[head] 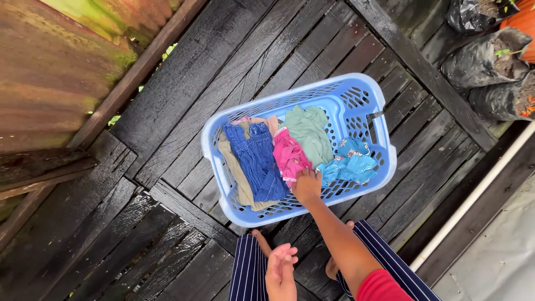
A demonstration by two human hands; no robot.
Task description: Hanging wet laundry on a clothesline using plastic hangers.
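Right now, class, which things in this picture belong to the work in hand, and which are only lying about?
In hand:
right hand, reaching into the basket onto the pink garment
blue laundry basket
blue jeans, green garment, turquoise cloth, beige garment
left hand, held low, holding nothing

Lying about:
black grow bags
white pipe
rusty sheet

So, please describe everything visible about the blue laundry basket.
The blue laundry basket is a light blue, plastic-looking rectangle with rounded corners and perforated walls. It sits slightly turned on dark, wet-looking wooden planks. Inside lie crumpled clothes: blue denim, beige, pink, green and turquoise pieces. The right hand reaches in at its near rim, touching the pink garment.
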